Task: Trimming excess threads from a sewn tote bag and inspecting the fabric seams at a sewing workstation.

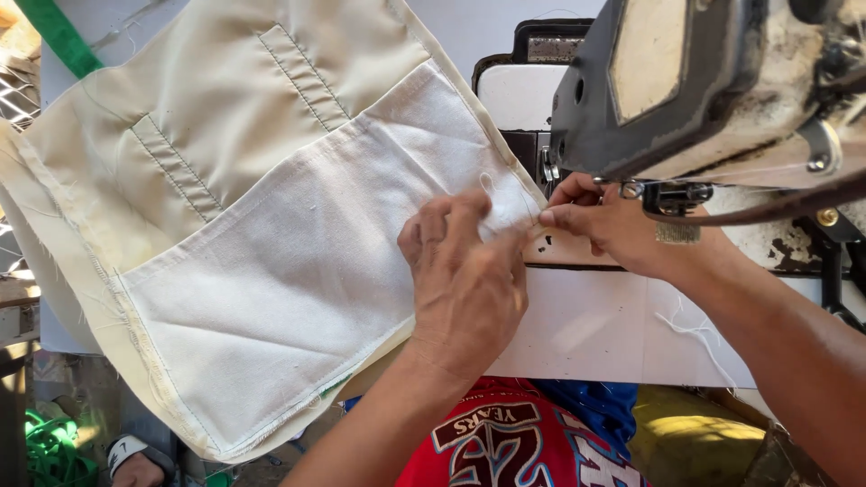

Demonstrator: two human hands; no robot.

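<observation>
Green strap (56, 34) top left; green cord (54, 451) below.

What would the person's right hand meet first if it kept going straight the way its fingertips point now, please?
The right hand points leftward, its fingertips at the edge of the white fabric panel. Going straight on, it would likely meet the fingers of the left hand pinching that same edge, though depth is hard to judge.
</observation>
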